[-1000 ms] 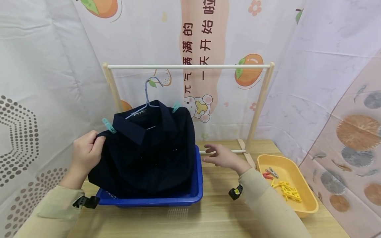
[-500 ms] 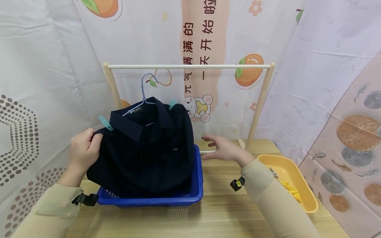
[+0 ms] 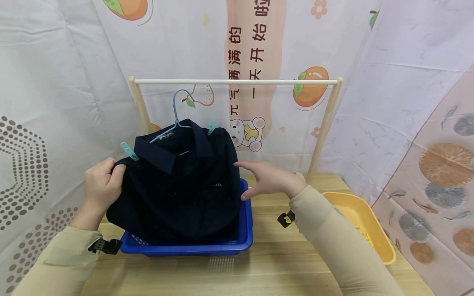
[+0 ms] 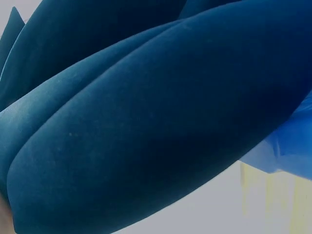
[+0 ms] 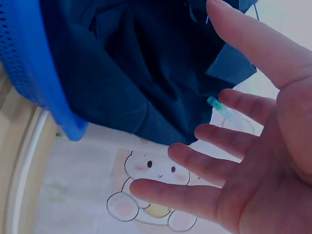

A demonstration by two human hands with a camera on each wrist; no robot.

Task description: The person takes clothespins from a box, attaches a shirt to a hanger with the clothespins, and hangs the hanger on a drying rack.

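Note:
In the head view a dark navy collared shirt (image 3: 185, 189) sits bunched over a blue basket (image 3: 189, 249). A blue wire hanger (image 3: 175, 102) is inside it, hook sticking up through the collar. Teal clothespins sit on both shoulders, a left one (image 3: 129, 151) and a right one (image 3: 212, 127). My left hand (image 3: 103, 185) grips the shirt's left shoulder cloth, pulling it up and outward. My right hand (image 3: 268, 179) reaches to the shirt's right side, fingers spread. In the right wrist view its palm (image 5: 263, 180) faces the cloth and holds nothing. Navy cloth (image 4: 146, 126) fills most of the left wrist view.
Behind the basket stands a wooden rack with a white crossbar (image 3: 237, 82), higher than the hanger's hook. A yellow tray (image 3: 389, 250) with yellow items stands at the right, partly hidden by my right sleeve. Printed curtains surround the wooden table (image 3: 281, 263).
My left hand has moved slightly up and left, drawing the shirt and hanger with it. My right hand has come left and up, closer to the shirt's right side.

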